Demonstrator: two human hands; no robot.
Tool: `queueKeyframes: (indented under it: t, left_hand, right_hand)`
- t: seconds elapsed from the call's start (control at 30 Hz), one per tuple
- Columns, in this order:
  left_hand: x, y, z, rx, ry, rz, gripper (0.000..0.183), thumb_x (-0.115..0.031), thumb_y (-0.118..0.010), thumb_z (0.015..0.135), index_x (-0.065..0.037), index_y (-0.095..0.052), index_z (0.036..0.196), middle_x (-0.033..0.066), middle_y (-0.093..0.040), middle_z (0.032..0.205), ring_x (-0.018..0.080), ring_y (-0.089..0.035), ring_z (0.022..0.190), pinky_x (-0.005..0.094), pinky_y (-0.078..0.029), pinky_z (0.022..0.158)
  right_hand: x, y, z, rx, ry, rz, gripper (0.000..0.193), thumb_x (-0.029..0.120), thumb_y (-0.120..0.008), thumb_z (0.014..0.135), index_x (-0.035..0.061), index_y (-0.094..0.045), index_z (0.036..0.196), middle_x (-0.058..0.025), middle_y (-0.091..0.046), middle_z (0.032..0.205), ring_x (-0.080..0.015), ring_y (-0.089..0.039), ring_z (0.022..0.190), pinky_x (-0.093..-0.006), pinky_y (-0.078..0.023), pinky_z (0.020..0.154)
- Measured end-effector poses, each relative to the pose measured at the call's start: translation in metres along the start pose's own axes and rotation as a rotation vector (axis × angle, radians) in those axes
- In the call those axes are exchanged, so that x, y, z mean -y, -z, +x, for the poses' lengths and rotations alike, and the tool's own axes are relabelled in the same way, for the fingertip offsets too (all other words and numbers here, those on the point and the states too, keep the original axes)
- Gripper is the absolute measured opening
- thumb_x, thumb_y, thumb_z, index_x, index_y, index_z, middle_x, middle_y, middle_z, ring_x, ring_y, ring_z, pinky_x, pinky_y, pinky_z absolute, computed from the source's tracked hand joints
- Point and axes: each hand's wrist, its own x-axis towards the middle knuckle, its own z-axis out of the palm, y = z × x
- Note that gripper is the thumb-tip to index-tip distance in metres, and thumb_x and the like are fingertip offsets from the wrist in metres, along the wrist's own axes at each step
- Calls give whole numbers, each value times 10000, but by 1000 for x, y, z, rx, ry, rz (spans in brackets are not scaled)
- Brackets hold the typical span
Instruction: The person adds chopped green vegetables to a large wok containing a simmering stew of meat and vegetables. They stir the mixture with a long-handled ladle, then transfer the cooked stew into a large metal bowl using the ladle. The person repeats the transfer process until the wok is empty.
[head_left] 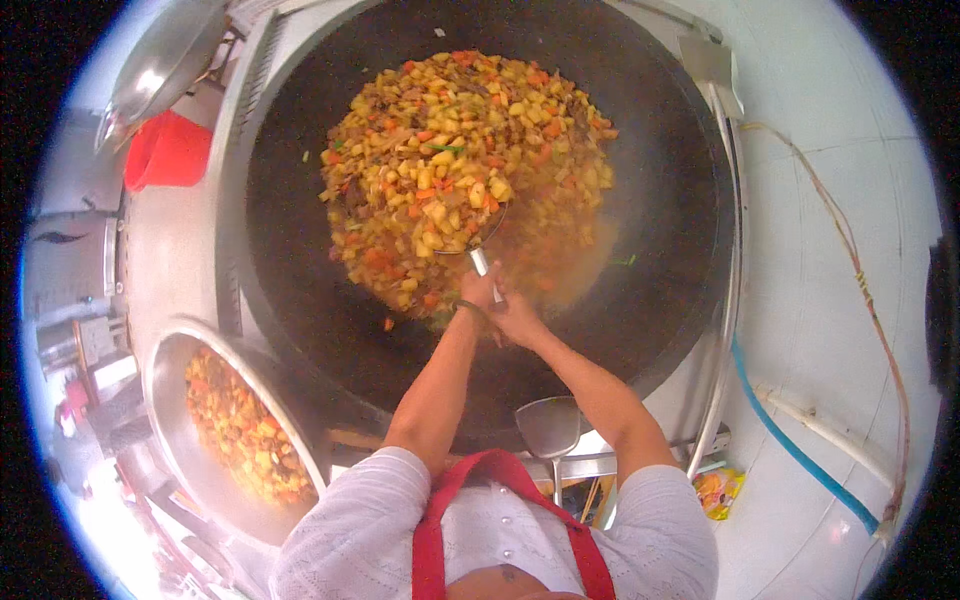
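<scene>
A very large dark wok [680,190] fills the middle, and a heap of diced potato, carrot and meat stew [440,130] lies in it with broth and steam at the near right. Both of my hands grip the metal handle of a large ladle [479,262]. Its head, full of stew, rests at the near side of the heap; only part of the rim shows. My left hand [480,288] wraps the handle just below the head. Close behind it, my right hand [516,320] is closed on the handle's lower part, partly overlapping the left.
A steel basin [165,400] of the same stew stands at the near left. One shovel-shaped spatula [548,425] lies by the wok's near edge, another [708,62] at the far right. A red plastic container [185,150] is on the left; a blue hose [800,445] runs along the right.
</scene>
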Motion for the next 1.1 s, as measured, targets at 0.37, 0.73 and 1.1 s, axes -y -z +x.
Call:
queueKeyframes:
  t: [0.37,0.73,1.1]
  left_hand:
    - [-52,-22,-117,222,-150,-99,282,-249,-634,823,-14,-549,693,66,-565,589,144,-523,480,309,-427,433]
    - [-82,28,-272,644,-361,-366,237,-253,-659,813,-37,-564,831,50,-584,697,136,-558,574,280,-468,477]
    - [-43,119,-274,356,-323,-674,233,-243,-622,828,-19,-562,803,55,-559,658,160,-559,593,308,-481,515]
  right_hand:
    - [58,-6,-102,85,67,147,87,60,-522,782,7,-484,724,-65,-481,559,-147,-481,444,-293,-410,410]
    - [146,-86,-247,-3,108,-76,75,65,-553,806,17,-504,836,-41,-492,638,-116,-477,458,-273,-393,399]
    - [119,-150,-217,238,52,-506,187,123,-591,792,2,-501,903,-46,-525,591,-132,-519,481,-267,-410,427]
